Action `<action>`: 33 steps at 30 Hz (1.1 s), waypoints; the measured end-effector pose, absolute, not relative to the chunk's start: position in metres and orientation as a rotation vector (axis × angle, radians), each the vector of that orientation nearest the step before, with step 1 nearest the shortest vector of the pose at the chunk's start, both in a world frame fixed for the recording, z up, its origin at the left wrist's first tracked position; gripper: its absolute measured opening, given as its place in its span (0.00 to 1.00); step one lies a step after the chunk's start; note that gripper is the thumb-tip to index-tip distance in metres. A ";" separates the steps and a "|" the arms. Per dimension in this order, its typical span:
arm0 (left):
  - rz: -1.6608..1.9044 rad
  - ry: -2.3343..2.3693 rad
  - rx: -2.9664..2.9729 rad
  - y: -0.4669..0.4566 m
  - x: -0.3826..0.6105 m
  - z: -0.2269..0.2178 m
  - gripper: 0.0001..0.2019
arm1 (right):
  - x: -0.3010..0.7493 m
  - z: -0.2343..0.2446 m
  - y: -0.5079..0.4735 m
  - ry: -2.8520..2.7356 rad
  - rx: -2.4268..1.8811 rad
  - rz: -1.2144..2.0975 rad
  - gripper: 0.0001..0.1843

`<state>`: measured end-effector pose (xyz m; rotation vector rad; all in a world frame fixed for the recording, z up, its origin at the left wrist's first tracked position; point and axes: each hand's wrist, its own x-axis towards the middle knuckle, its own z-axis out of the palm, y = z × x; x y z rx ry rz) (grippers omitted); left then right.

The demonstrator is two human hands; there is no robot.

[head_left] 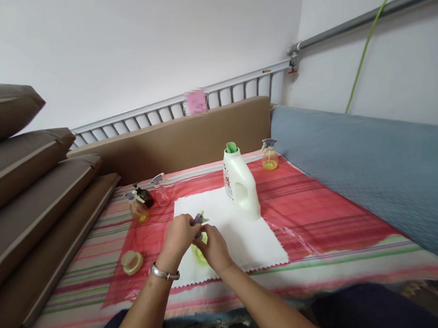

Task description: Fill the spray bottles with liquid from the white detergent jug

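At lower centre, the left hand [180,235] gripped the spray head [198,218], the right hand [216,248] the bottle [200,256], apparently against tipping.

Five small bottles [200,257], one large jug [240,185]

White handled plastic jug [244,181], smooth, semi-gloss; before it, transparent yellowish plastic spray bottle [200,256]; beneath the jug, matt white scalloped sheet [253,243].

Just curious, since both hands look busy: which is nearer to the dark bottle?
Left. The left hand is to the right of the dark bottle, nearer the person, at a grey spray head; the right hand is farther right, beside the left.
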<state>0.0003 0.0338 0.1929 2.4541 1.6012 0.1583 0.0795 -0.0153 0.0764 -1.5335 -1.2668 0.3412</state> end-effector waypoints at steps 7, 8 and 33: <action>0.165 1.594 2.461 0.034 0.000 0.193 0.10 | 0.078 0.077 -0.013 -1.353 -1.531 0.333 0.11; 0.165 1.595 2.463 0.034 -0.001 0.193 0.10 | 0.078 0.077 -0.013 -1.358 -1.542 0.328 0.09; 0.171 1.601 2.448 0.031 -0.003 0.191 0.11 | 0.078 0.083 -0.013 -1.373 -1.581 0.382 0.08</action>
